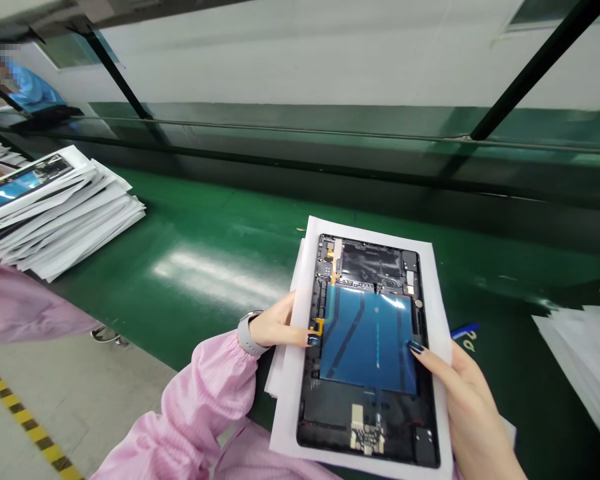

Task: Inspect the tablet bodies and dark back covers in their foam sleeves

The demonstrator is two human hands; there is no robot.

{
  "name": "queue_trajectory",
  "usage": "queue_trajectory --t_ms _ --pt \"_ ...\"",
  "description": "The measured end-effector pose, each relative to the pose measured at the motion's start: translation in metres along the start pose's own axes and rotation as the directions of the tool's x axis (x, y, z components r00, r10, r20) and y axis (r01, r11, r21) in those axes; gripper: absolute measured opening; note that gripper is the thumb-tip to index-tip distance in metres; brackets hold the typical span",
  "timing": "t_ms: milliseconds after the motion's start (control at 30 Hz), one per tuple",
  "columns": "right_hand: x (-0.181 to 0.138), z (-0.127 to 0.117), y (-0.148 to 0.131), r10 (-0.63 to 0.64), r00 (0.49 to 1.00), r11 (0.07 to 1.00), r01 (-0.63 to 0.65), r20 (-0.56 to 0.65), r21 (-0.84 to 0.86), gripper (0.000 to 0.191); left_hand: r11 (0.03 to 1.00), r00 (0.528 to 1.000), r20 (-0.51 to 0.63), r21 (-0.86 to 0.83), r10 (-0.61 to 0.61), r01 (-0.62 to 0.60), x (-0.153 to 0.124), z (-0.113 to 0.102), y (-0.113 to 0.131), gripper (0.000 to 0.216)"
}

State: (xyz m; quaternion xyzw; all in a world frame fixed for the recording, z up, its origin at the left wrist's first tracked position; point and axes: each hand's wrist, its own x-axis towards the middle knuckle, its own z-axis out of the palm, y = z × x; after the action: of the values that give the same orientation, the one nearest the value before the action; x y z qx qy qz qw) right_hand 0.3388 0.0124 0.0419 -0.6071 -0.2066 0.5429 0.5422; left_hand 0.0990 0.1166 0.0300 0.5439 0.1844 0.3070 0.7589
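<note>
Tablet [375, 400] with its back off sits face down on a white sheet [440, 287], and I see both held up just over the near edge of the green tabletop [205, 253]. The open shell holds a dark circuit board [375, 260] along the top, a blue panel [360, 320] filling the middle, and a small pale board [365, 433] at the bottom. An orange connector [319, 327] sits at the panel's left edge.

My left hand [275, 323] is clamped on the left margin of the sheet and tablet, with one dark-nailed fingertip on top at the orange connector and the other fingers out of sight underneath. My right hand [470, 407] grips the lower right side, its thumb tip resting on the blue panel and its palm under the edge. More white sheets lie beneath the held one.

To the far left a fanned stack of sheets [65, 207] carries another device, well apart. A second pile of sheets [585, 353] lies to the right, and a blue pen-like item [463, 331] shows just beside the held sheet. Between the two piles the green surface is open as far as the rail behind.
</note>
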Motion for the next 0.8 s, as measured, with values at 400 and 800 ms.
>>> queue_trajectory --t_ms 400,800 --pt "-0.003 -0.012 0.016 -0.114 0.993 0.993 0.113 -0.015 -0.038 0.036 0.997 0.998 -0.042 -0.061 -0.043 0.040 -0.006 -0.003 -0.002 0.043" --pt "-0.004 -0.039 0.036 -0.087 0.990 0.996 0.086 0.110 0.017 0.036 0.990 0.995 -0.045 -0.108 -0.093 0.087 -0.011 -0.007 -0.007 0.045"
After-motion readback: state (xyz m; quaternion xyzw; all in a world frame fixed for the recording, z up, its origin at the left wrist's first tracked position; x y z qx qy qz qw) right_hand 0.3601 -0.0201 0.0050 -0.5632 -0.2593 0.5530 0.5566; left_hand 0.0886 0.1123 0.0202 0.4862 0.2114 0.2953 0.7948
